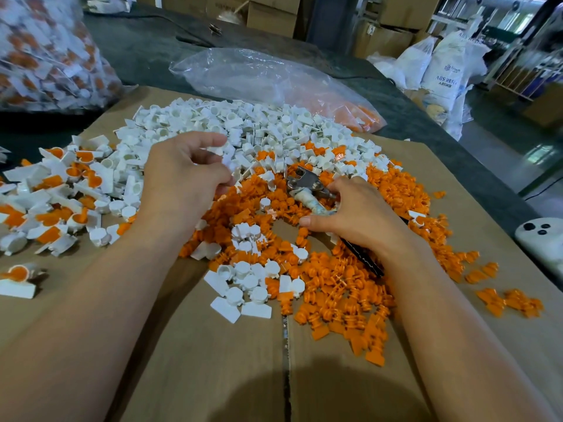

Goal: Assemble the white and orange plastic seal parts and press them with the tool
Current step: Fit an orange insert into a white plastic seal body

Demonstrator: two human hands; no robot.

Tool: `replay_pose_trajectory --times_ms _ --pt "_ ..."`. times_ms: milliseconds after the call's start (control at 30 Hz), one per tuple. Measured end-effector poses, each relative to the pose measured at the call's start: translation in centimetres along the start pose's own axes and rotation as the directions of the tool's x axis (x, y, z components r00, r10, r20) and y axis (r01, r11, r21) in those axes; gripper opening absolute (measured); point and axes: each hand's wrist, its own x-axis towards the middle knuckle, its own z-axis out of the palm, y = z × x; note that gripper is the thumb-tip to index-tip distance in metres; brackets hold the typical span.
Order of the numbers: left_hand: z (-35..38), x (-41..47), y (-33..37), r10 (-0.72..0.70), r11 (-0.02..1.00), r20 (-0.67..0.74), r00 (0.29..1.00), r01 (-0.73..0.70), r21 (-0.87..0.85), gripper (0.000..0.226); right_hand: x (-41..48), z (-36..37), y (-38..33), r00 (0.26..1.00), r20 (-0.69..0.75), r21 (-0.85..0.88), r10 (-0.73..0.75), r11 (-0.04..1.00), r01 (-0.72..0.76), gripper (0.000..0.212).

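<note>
We've one wide-angle head cam, aimed fwd & down over the cardboard sheet (213, 345). It's close in: forearms enter at the bottom corners, left hand (182, 175) & right hand (350, 214) mid-frame, stacked boxes (271, 13) along the top edge.

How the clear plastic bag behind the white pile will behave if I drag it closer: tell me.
The clear plastic bag looks thin and crumpled, so it will probably be floppy and fold rather than slide as one piece. The orange parts sit in its right end, so that end is likely heavier and may lag.
</note>
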Motion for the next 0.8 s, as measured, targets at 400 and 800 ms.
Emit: replay_pose_trajectory --times_ms 400,800 --pt "0.4 -0.1 0.3 -0.097 0.948 0.133 0.986 0.132 -0.288 0.041 -1.3 -1.1 -1.8 0.938 -0.175 0.107 -0.299 0.941 0.320 0.020" --pt "0.6 -0.5 0.4 -0.124 0.942 0.268 0.955 0.199 -0.271 0.032 -0.9 0.7 -3.1 0.934 -0.096 -0.180 -0.343 0.929 0.323 0.031"
